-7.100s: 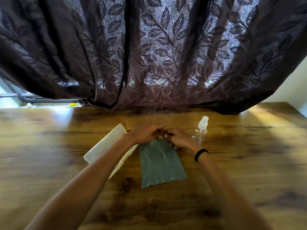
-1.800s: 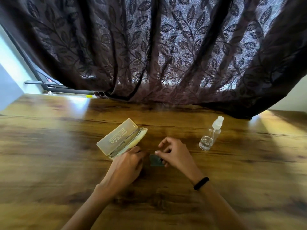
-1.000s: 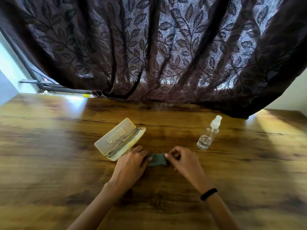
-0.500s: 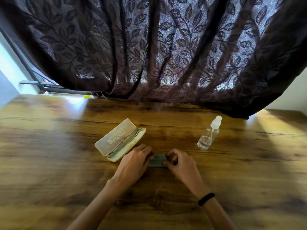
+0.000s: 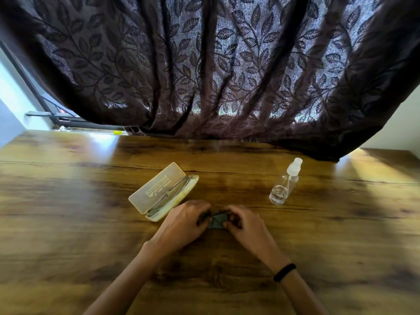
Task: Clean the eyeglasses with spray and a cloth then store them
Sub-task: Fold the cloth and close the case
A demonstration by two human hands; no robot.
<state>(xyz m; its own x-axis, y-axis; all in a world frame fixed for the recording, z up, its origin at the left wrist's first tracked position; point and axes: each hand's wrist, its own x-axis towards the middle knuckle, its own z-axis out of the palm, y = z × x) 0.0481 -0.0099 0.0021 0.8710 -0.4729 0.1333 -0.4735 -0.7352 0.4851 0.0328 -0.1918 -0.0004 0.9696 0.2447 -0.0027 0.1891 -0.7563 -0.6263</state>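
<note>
Folding done — both hands' fingers [image 5: 205, 220] now pinch the small cloth [image 5: 217, 223] bundle; glasses [image 5: 169, 194] already cased, cloth goes next.

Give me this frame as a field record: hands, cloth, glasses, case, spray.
left hand: pinching cloth's left end
right hand: pinching cloth's right end
cloth: green, folded small, between both hands
glasses: lying in case
case: open, left of hands
spray bottle: upright, capped, right of hands, untouched
table: wood
</note>
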